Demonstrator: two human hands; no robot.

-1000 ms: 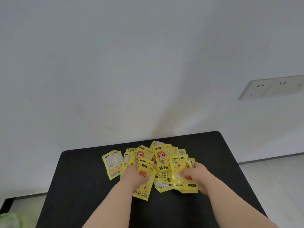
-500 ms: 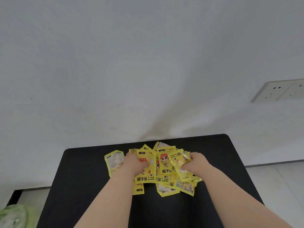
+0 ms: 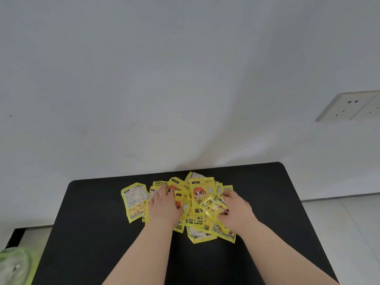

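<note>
A loose pile of several yellow hand-warmer packets (image 3: 199, 194) with a red-haired cartoon figure lies on the black table (image 3: 92, 233), towards its far edge. My left hand (image 3: 164, 204) rests palm down on the pile's left part, fingers pointing away from me. My right hand (image 3: 236, 210) is on the pile's right part, and its fingers and thumb curl round a tilted packet (image 3: 213, 206). One packet (image 3: 134, 200) lies face down, apart, just left of the pile. Packets under both hands are hidden.
The table stands against a white wall, with bare black surface on both sides of the pile and in front of it. A double wall socket (image 3: 349, 105) is at the right. A green plastic bag (image 3: 14, 266) sits on the floor at the lower left.
Both hands have slid forward over the pile and pushed the packets closer together. My right hand has tilted one packet up at the pile's right side.
</note>
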